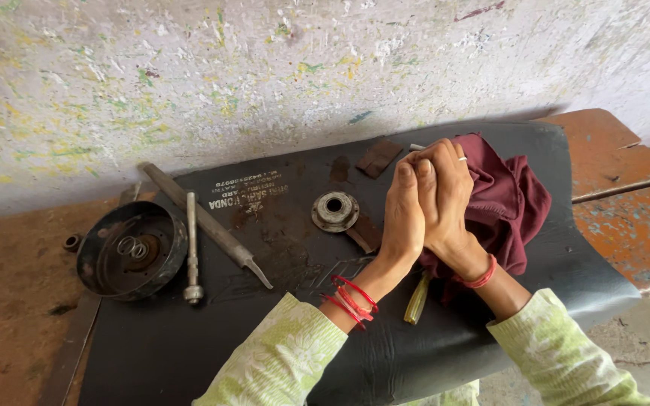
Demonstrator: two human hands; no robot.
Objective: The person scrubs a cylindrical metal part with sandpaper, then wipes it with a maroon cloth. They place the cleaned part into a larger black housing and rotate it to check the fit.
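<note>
I count two hands pressed together at centre frame. My left hand [402, 218] lies flat against my right hand [445, 197], fingers closed; together they clamp one maroon crumpled cloth [507, 199], which bulges out at 3 o'clock of the hands. One yellow-green handle [417, 298] shows at 6 o'clock below the wrists, its upper end hidden. All rests on one black rubber sheet [265, 331]. At 9 o'clock of the hands sits one round grey metal flange [335, 211]. Further at 9 o'clock lie one long flat steel file [205, 224], one slim metal shaft [192, 248] and one dark round metal drum [132, 250] holding two small rings.
</note>
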